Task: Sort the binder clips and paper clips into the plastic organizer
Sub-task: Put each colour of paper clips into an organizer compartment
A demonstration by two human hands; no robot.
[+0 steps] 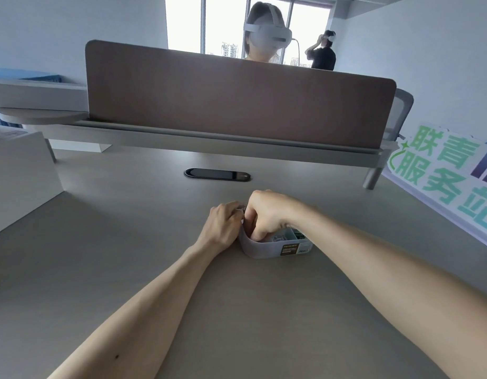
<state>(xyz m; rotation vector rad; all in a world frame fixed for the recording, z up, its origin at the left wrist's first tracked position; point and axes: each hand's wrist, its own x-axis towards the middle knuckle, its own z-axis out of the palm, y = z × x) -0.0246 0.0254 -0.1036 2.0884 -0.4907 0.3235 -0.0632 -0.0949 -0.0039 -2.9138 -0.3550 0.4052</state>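
Mid-bench (pixel 143 258): left hand (pixel 223 225) curled at plastic organizer (pixel 267 249) rim, right hand (pixel 267 214) curled inside — grasp contents hidden. Risk — uneven pull tips or skids light organizer.

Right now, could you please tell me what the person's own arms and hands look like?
Both forearms are bare, with no sleeve in view. The left hand and right hand wear no gloves, and neither wrist shows a watch or bracelet. A small dark spot marks the left forearm.

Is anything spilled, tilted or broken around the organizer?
Nothing stands out. The organizer sits flat on the desk, nothing lies spilled around it, and the left hand and right hand are at its left end.
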